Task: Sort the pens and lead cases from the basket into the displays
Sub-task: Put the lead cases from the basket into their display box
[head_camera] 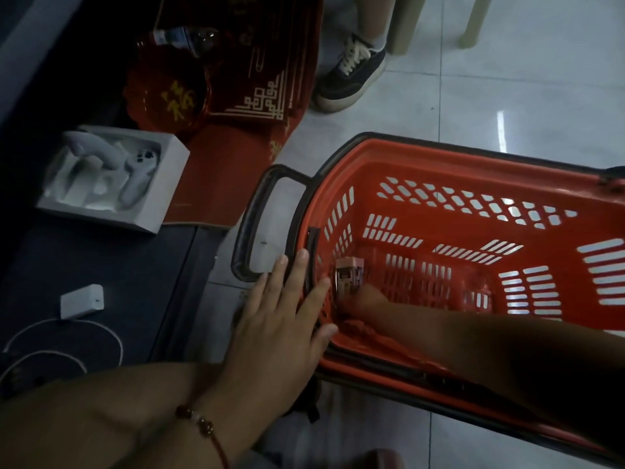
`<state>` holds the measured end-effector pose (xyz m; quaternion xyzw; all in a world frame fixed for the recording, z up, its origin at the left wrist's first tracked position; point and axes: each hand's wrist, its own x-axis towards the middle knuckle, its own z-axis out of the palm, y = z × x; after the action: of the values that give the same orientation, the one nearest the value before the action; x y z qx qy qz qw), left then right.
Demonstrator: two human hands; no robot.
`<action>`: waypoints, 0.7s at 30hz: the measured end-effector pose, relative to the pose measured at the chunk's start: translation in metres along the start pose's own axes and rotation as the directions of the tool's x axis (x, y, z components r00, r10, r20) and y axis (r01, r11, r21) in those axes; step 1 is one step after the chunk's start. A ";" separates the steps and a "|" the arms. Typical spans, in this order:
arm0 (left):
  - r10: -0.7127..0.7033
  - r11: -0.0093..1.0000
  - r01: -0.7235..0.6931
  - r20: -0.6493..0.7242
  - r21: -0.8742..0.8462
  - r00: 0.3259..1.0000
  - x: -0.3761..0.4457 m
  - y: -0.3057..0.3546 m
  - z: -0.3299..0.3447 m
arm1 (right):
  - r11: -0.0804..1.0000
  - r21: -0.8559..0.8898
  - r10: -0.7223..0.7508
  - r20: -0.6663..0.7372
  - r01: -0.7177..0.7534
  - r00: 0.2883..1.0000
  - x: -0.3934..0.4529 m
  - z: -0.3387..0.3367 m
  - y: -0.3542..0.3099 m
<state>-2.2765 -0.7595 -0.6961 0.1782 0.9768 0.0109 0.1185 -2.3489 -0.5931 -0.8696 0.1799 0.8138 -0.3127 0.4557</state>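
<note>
Left hand [284,313]: fingers straight and spread, laid flat over the near-left rim of the basket [449,154]; fingertips reach the dark handle [250,228]. Holds nothing; judged to be steadying the basket.

Right hand [363,299]: reached down inside the basket to the floor of its left corner. Fingers lie at the foot of a small pinkish lead case [348,275]. Hand is in shadow and partly behind the case; cannot tell whether the fingers have closed round it or only touch it.

Lead case: stands against the basket's left end wall, long axis roughly upright, tilted slightly. Just beyond the right fingertips, on the side away from the wrist. Right hand is the nearer; left hand is outside the wall, close by but with the rim between.

Other contents: no pens made out on the visible basket floor; the part under the right forearm is hidden.

Displays: not in view.

Step in hand (judgement): picking the lead case out of the corner. It looks to be among the last items left.

Next move needs (judgement): a pinch across the case's narrow faces, then a straight lift clear of the rim.

Risk (judgement): the case could tip into the corner and be awkward to grip.

Surroundings: tiled floor [507,79]; white box [111,177], red mats [236,79] to the left.
</note>
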 end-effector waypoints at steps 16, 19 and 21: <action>-0.016 1.000 0.017 -0.029 0.016 0.999 -0.003 0.003 0.000 | 0.959 0.279 0.059 -0.022 -0.051 0.998 0.006 -0.011 0.005; -0.020 1.000 0.020 -0.014 0.010 1.000 -0.004 0.004 -0.002 | 0.978 0.206 0.014 -0.074 0.001 0.997 0.004 -0.009 0.007; -0.025 1.000 0.025 -0.004 0.011 1.000 -0.004 0.003 -0.003 | 0.957 0.288 0.008 -0.097 0.020 0.995 0.007 -0.007 0.009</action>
<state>-2.2728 -0.7576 -0.6920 0.1668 0.9792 0.0043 0.1157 -2.3519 -0.5818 -0.8758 0.2570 0.7811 -0.4204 0.3834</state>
